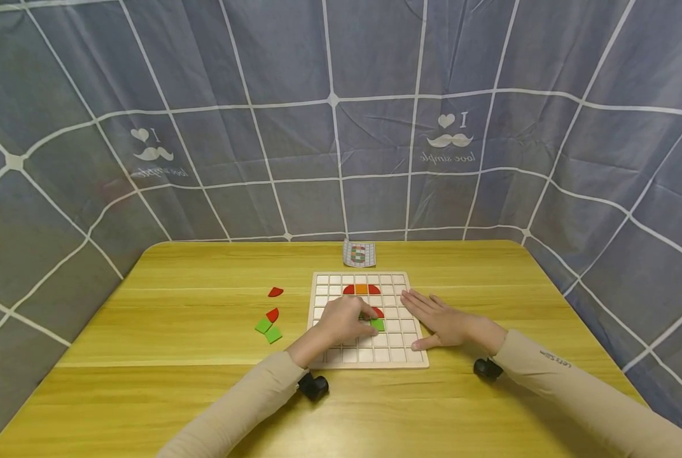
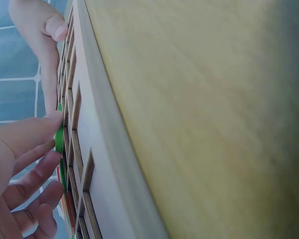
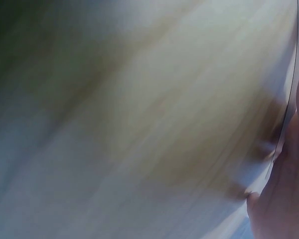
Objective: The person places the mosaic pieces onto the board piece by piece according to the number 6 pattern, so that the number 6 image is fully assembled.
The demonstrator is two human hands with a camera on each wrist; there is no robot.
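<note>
A wooden grid board (image 1: pixel 369 366) lies flat on the table. My left hand (image 1: pixel 339 320) is over its middle, pinching a green square tile (image 1: pixel 378 325) between thumb and finger at the grid; the left wrist view shows that green tile (image 2: pixel 59 135) edge-on. A red quarter-round tile (image 1: pixel 378 312) sits just behind it, partly covered by the fingers. Farther back, an orange square tile (image 1: pixel 361 289) is flanked by two red quarter-rounds. My right hand (image 1: pixel 446 323) rests with straight fingers on the board's right edge. The left hand hides part of the grid.
Left of the board lie loose tiles: a red quarter-round (image 1: pixel 275 292), another red one (image 1: pixel 272 315), and two green squares, one nearer (image 1: pixel 273 334). Behind the board is a printed pattern card (image 1: pixel 359 254). A grey curtain (image 1: pixel 295 146) hangs beyond the table's far edge.
</note>
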